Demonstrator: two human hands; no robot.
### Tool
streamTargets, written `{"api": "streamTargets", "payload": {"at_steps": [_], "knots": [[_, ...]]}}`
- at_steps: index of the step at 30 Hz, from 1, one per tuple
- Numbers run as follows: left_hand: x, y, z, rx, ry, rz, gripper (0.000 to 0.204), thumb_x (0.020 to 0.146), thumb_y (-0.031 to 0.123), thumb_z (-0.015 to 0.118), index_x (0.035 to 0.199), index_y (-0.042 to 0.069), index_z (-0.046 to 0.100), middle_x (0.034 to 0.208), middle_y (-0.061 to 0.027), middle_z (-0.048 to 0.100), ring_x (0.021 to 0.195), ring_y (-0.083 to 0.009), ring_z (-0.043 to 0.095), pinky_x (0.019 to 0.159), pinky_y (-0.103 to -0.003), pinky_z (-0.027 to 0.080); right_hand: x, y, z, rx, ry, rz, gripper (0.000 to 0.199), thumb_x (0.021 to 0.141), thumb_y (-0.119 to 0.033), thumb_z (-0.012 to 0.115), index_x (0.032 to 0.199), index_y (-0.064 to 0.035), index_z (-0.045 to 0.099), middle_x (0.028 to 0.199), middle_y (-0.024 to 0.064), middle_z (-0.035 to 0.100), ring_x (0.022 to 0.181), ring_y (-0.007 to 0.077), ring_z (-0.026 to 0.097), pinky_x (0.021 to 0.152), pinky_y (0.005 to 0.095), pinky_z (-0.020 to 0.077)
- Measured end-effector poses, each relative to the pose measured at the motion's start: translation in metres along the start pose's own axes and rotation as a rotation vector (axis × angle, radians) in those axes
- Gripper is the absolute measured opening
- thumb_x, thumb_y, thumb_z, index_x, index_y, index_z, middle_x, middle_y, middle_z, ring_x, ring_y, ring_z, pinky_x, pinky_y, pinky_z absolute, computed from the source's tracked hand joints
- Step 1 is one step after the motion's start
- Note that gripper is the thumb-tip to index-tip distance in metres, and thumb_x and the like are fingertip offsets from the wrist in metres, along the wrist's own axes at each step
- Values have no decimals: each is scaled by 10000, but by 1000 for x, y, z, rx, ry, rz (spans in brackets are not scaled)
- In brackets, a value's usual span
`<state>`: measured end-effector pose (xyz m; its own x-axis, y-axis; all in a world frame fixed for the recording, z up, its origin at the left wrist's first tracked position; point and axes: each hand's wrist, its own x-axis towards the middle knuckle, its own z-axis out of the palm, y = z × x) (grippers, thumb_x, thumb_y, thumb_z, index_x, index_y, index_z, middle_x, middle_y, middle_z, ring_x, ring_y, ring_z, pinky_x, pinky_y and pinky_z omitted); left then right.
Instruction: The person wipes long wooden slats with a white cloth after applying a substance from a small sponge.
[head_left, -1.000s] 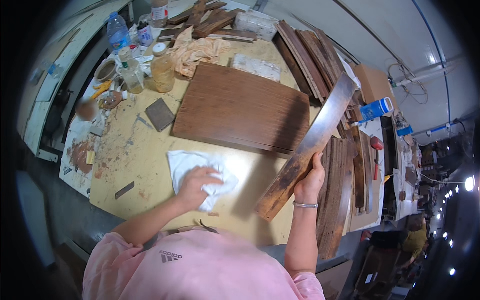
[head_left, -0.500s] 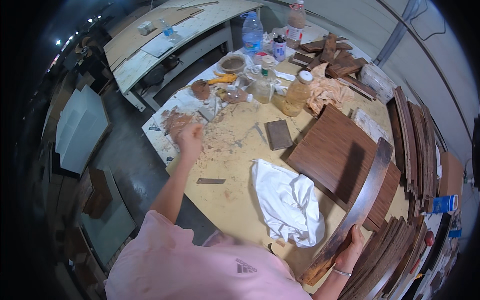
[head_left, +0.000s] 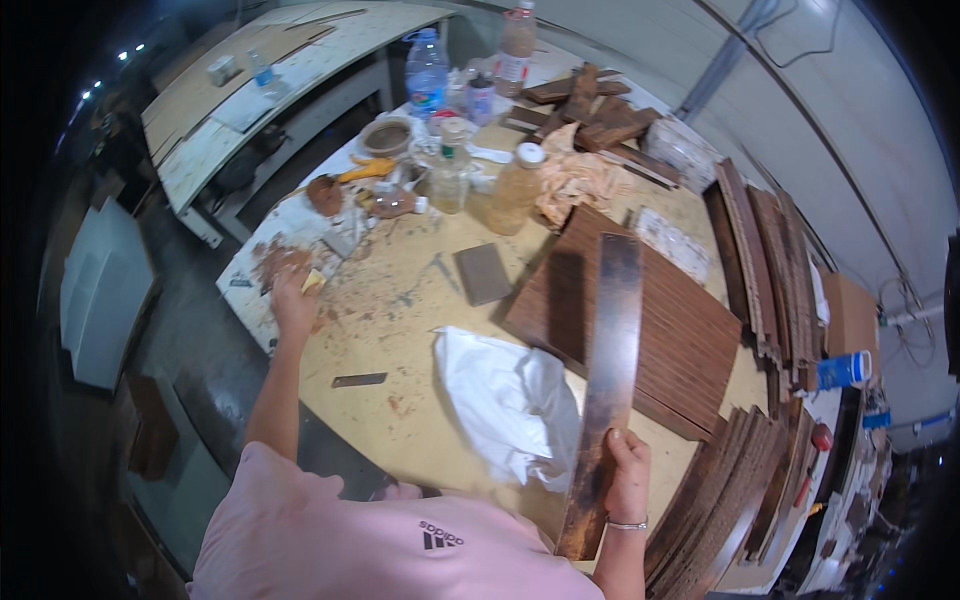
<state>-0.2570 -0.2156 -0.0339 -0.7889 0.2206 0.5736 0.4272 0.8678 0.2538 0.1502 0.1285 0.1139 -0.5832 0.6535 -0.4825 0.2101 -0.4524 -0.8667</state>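
My right hand (head_left: 627,475) grips the lower part of a long dark brown wooden strip (head_left: 614,330), which stands tilted in front of me. The strip's upper end passes over a stack of brown wood-grain boards (head_left: 680,340). At the table's left side my left hand (head_left: 290,298) is closed round a small pale-yellow piece (head_left: 313,281), its kind unclear. Brown putty-like smears (head_left: 270,258) lie beside that hand. A crumpled white cloth (head_left: 505,400) rests between my arms, with a dark rectangular block (head_left: 483,275) beyond it.
A flat metal blade (head_left: 359,380) lies on the yellowish tabletop (head_left: 400,310). Several bottles, including a capped jar (head_left: 517,190), a bowl (head_left: 386,136) and an orange cloth (head_left: 580,185) stand or lie toward the back. Curved wooden strips (head_left: 715,500) are stacked at right.
The wooden strip has swung more upright and turned its face toward me. The pale-yellow piece now shows in my left hand. The whole view has shifted.
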Motion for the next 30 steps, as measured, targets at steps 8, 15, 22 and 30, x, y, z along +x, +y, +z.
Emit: {"api": "streamTargets", "payload": {"at_steps": [8, 15, 22, 30], "knots": [[20, 187, -22, -932, -237, -160, 159, 726, -32, 740, 873, -3, 685, 781, -50, 589, 653, -152, 587, 594, -276, 482, -14, 13, -17, -105, 17, 8, 234, 940, -210, 592, 958, 13, 660, 816, -23, 619, 705, 66, 516, 656, 227, 407], [45, 317, -51, -1157, -304, 115, 104, 734, 10, 742, 807, -6, 670, 712, -76, 570, 604, -178, 559, 549, -295, 427, -31, 14, -18, -130, 5, 21, 207, 922, -189, 605, 932, 9, 664, 804, -33, 605, 701, 57, 498, 644, 221, 389], [54, 349, -25, -1190, -238, 193, 69, 742, -6, 716, 769, 1, 652, 719, -63, 565, 615, -159, 541, 552, -297, 413, -43, 17, -22, -118, -16, 0, 172, 908, -168, 615, 883, -4, 660, 764, -48, 579, 674, 48, 466, 613, 215, 359], [2, 342, -50, -1178, -333, 429, 11, 755, 42, 696, 764, 46, 691, 685, -68, 572, 607, -177, 555, 531, -322, 438, -47, 12, -25, -165, 51, 39, 161, 901, -156, 610, 859, -4, 643, 717, -68, 521, 636, 42, 409, 575, 212, 315]]}}
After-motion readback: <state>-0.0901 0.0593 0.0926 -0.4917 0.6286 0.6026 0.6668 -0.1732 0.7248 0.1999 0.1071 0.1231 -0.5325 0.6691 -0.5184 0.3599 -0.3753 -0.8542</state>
